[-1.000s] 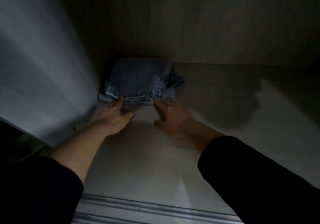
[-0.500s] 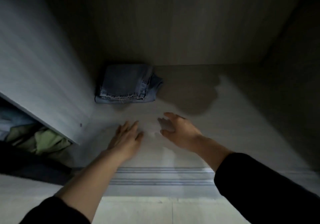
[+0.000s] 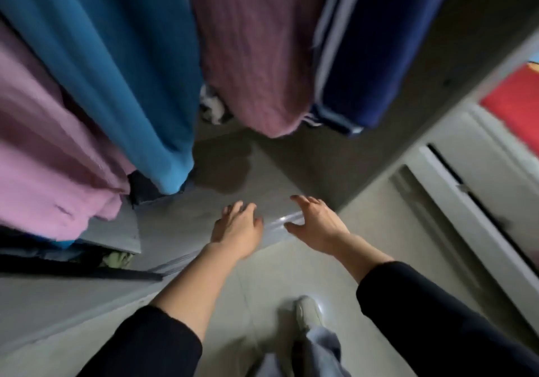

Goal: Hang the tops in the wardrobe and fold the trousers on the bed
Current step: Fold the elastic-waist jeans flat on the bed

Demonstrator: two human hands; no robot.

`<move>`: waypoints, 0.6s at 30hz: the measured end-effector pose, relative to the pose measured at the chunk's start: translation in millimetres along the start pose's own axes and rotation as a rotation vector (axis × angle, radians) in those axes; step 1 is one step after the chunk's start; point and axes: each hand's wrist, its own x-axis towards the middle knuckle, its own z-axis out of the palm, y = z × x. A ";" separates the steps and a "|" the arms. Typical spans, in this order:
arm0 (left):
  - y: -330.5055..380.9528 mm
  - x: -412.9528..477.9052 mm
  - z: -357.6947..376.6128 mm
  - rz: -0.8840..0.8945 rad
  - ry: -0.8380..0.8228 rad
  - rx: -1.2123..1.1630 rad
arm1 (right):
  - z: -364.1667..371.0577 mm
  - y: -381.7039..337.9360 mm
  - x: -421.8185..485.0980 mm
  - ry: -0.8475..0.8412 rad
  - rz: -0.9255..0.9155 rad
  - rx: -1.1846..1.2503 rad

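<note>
Four tops hang in the wardrobe (image 3: 262, 161), so they can drop straight and not get creased. On the far left is a soft pink top (image 3: 49, 158), fuzzy like a blanket. Next to it a smooth teal top (image 3: 122, 70) hangs in long folds. Right of that is a purple top (image 3: 256, 50) with thin knitted lines. Then comes a dark navy top (image 3: 373, 41) with white stripes down its side.

The left hand (image 3: 236, 228) and the right hand (image 3: 315, 222) are low, near the front edge of the grey wardrobe floor, close beside each other. The fingers (image 3: 237, 207) of both hands are spread and loose. They hold nothing. I think the hands are free so they can fetch the next piece of clothing.

No folded trousers show here, and no bed. A small dark bit sits under the teal top, but I cannot tell what it is. The near floor (image 3: 262, 274) is pale, hard and a little shiny, with a light shoe (image 3: 307, 312) on it.
</note>
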 end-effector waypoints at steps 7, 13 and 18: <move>132.8 -59.6 -40.4 0.230 -0.124 0.079 | -104.4 40.4 -127.1 0.143 0.275 0.083; 259.7 -83.5 -34.1 0.404 -0.237 0.160 | -160.0 110.9 -220.1 0.232 0.475 0.180; 381.2 -98.0 -6.0 0.578 -0.306 0.260 | -200.1 192.4 -283.0 0.361 0.621 0.265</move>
